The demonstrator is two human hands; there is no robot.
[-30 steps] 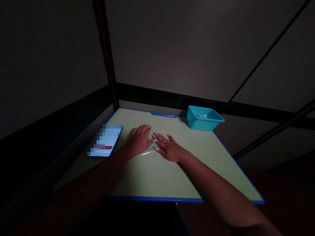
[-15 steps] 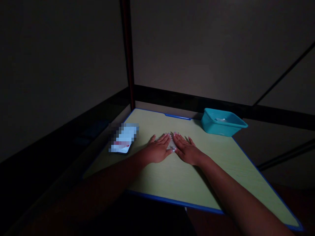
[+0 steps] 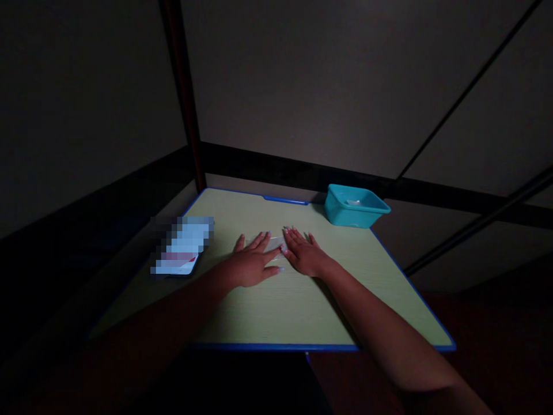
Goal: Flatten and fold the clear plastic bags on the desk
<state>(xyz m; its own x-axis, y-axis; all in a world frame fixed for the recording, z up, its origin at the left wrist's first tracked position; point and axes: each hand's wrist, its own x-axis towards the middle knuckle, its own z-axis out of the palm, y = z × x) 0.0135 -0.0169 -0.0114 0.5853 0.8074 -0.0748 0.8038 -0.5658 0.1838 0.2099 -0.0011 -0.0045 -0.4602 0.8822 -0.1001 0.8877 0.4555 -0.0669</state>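
A thin, clear plastic piece, seemingly a small bag or film, lies flat near the middle of the table. My left hand rests palm down over its left part, fingers spread and holding nothing. On the right side my right hand lies flat, fingers stretched out and fairly close together, its fingertips at the piece's edge. Both hands cover parts of the plastic, so its full outline is hidden.
At the table's back right corner stands a turquoise basket with something pale inside. A phone with a lit, blurred screen is at the left edge. Dark walls rise behind the table.
My left hand has spread its fingers and moved apart from the right hand, baring more of the plastic between them. The camera view has turned right, shifting everything leftward.
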